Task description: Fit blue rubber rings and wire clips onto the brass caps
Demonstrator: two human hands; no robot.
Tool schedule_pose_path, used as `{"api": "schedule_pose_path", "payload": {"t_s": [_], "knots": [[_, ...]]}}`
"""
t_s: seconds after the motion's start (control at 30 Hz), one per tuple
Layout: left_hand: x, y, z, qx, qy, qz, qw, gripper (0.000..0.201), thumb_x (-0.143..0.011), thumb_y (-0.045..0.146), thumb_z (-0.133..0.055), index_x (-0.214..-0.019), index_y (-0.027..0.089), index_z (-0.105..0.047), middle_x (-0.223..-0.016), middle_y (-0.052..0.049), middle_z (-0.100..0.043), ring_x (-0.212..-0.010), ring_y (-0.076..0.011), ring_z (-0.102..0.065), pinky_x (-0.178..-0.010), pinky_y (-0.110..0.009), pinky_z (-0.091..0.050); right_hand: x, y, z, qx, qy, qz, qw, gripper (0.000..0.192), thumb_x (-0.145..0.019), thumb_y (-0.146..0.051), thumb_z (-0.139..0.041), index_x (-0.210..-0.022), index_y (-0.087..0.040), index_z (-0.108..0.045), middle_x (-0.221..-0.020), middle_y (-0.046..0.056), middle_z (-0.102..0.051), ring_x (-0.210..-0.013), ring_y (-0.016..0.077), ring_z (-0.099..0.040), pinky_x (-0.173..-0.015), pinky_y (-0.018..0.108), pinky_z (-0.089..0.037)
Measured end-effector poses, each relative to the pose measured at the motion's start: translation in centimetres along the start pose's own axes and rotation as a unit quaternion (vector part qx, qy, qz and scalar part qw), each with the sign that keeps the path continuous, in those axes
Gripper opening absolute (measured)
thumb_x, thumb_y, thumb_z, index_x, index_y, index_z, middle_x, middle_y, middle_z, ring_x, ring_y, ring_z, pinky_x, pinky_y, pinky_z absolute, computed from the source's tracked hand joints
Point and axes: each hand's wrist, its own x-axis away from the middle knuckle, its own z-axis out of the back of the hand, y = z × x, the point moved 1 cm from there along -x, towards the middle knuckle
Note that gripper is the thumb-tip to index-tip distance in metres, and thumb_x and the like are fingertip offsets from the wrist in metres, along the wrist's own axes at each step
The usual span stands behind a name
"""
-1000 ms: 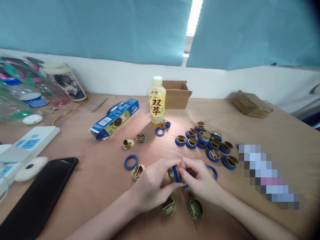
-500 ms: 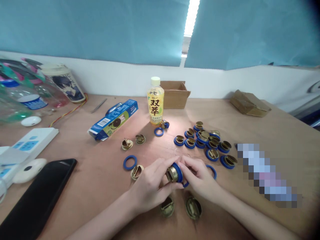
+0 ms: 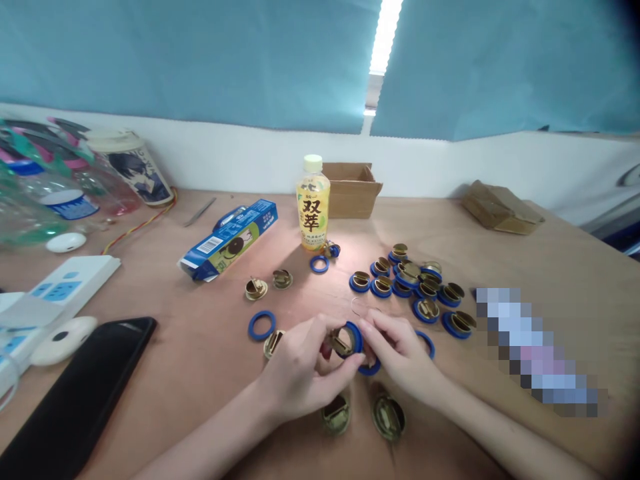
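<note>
the left hand (image 3: 305,373) covers part of a loose brass part (image 3: 273,342) lying on the surface (image 3: 200,373), and the right hand (image 3: 403,350) covers part of a blue ring (image 3: 430,343). together they hide some of the blue-rimmed brass piece (image 3: 343,344) between them. both forearms (image 3: 225,421) run off the bottom edge. a mosaic blurs out a long item (image 3: 537,357), so it cannot be told what it is. the drink bottle (image 3: 313,210) blocks one end of the cardboard box (image 3: 353,198). the left edge cuts off the power strip (image 3: 83,273).
</note>
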Motion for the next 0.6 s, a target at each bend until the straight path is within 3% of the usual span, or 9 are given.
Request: {"api": "schedule_pose_path", "payload": {"t_s": [0.27, 0.4, 0.6], "knots": [[-0.2, 0.1, -0.2, -0.038, -0.031, -0.026, 0.998, 0.030, -0.083, 0.022, -0.069, -0.110, 0.019, -0.058, -0.066, 0.003, -0.057, -0.055, -0.0166, -0.057, -0.054, -0.029, -0.043, 0.1, 0.1, 0.1, 0.014, 0.014, -0.001, 1.000, 0.035, -0.102, -0.037, -0.046, -0.071, -0.021, -0.046, -0.061, -0.004, -0.047, -0.055, 0.0122, -0.046, -0.052, 0.025, -0.034], [-0.1, -0.2, -0.3, -0.050, -0.037, 0.000, 0.998, 0.029, -0.085, 0.023, -0.069, -0.112, 0.019, -0.058, -0.068, 0.002, -0.058, -0.061, -0.0192, -0.059, -0.057, -0.030, -0.044, 0.3, 0.4, -0.2, 0.007, 0.016, -0.017, 1.000, 0.021, -0.099, -0.032, -0.051, -0.082, -0.020, -0.050, -0.063, -0.004, -0.049, -0.054, 0.0119, -0.049, -0.049, 0.023, -0.034], [-0.4, -0.9, -0.1, -0.128, -0.050, 0.076, 0.988, 0.015, -0.091, 0.027, -0.061, -0.103, 0.018, -0.062, -0.073, -0.003, -0.061, -0.070, -0.0248, -0.060, -0.065, -0.036, -0.046, 0.4, 0.0, -0.2, 0.074, 0.027, 0.032, 0.996, 0.015, -0.097, -0.024, -0.052, -0.083, -0.020, -0.053, -0.067, -0.003, -0.051, -0.056, 0.0112, -0.050, -0.051, 0.022, -0.037]]}}
